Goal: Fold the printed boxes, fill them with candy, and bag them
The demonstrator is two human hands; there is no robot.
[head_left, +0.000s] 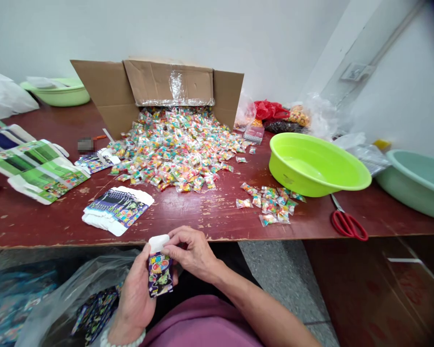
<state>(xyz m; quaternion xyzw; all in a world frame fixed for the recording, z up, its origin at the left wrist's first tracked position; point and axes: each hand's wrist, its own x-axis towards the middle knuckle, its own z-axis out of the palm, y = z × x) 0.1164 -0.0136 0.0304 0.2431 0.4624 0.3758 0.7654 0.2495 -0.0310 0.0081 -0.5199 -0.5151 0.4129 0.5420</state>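
Observation:
A small dark purple printed box [160, 275] with a white flap at its top is held upright, in front of the table edge. My left hand [139, 284] wraps round it from the left, thumb along its side. The fingers of my right hand [190, 250] pinch at the flap's right side. On the table behind lies a fanned stack of flat purple boxes [117, 209]. A large heap of small wrapped candies [181, 149] spills from an open cardboard box [169, 82]. A smaller group of wrapped candies [273, 205] lies to the right.
A lime green basin [318, 166] and red-handled scissors [348, 225] are at the right, with a pale green basin [419, 183] beyond. Flat green cartons [39, 168] lie at the left. An open plastic bag [75, 294] holding purple packs is below the table edge.

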